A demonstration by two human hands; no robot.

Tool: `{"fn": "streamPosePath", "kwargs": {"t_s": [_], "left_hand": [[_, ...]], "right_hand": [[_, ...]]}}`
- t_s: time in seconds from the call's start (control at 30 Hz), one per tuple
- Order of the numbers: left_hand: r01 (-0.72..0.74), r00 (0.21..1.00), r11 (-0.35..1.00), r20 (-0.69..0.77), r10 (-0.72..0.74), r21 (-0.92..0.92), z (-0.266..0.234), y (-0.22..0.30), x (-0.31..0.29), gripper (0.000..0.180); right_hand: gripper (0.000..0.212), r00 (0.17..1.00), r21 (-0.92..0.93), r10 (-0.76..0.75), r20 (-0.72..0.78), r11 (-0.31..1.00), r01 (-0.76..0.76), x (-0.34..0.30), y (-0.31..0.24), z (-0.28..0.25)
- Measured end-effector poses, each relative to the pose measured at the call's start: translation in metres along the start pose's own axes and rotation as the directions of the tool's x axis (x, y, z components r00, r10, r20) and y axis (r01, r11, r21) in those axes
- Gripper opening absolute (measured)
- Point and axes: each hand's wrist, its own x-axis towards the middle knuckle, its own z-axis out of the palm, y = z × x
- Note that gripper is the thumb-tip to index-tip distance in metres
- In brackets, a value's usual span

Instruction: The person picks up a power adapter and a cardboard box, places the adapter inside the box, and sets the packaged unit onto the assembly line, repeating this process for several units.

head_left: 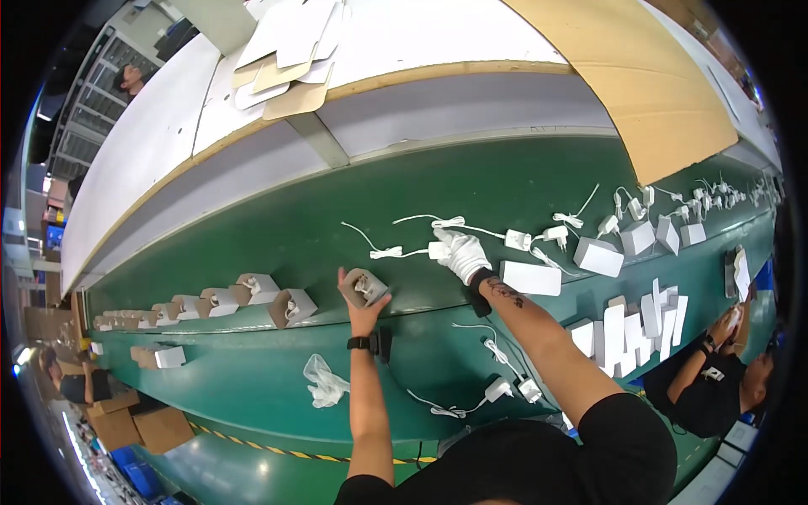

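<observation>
My left hand [364, 315] is bare and wrapped round a small open-ended box [365, 286], with something whitish visible inside. The white-gloved right hand [465, 255] grips a white power adapter [437, 250]. From it a thin cable, tied in a bundle [387, 252], trails left over the green bench. Just beyond the glove lies another bundled cable [449, 222], leading to a second adapter [517, 240]. Beside my right wrist rests a white box [530, 278] on its side. Part of the held adapter is hidden by the glove.
Several open boxes [255, 289] line the bench at left. A clear plastic bag [324, 381] and loose adapters [498, 389] lie near me. White boxes [623, 337] stand at right, with more adapters beyond. A co-worker [711, 379] sits at right. Cardboard [640, 84] overhangs the far shelf.
</observation>
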Motion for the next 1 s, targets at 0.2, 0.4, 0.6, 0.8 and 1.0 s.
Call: {"fn": "streamPosePath", "kwargs": {"t_s": [0.2, 0.4, 0.6, 0.8, 1.0], "left_hand": [[0.56, 0.82, 0.805, -0.006, -0.572, -0.195, 0.038, 0.084, -0.095, 0.062], [0.595, 0.519, -0.475, 0.761, -0.389, -0.648, 0.151, 0.145, -0.14, 0.065], [0.505, 0.497, -0.506, 0.715, -0.492, -0.699, 0.173, 0.217, -0.122, 0.058], [0.686, 0.681, -0.018, 0.651, -0.334, -0.727, 0.196, 0.233, -0.13, 0.037], [0.802, 0.59, 0.218, 0.679, -0.437, -0.556, 0.233, 0.211, -0.134, 0.038]], "right_hand": [[0.016, 0.869, -0.082, -0.477, -0.136, 0.879, 0.47, -0.046, -0.008, -0.068], [0.03, 0.997, 0.798, 0.055, 0.054, 0.598, -0.076, -0.176, -0.015, -0.14], [0.039, 0.928, 0.968, 0.357, 0.108, -0.252, -0.015, -0.253, 0.04, -0.148], [0.05, 0.939, 0.628, 0.275, 0.205, -0.773, 0.089, -0.26, 0.051, -0.161], [0.023, 0.877, 0.825, 0.404, -0.262, 0.565, -0.014, -0.257, 0.042, -0.149]]}}
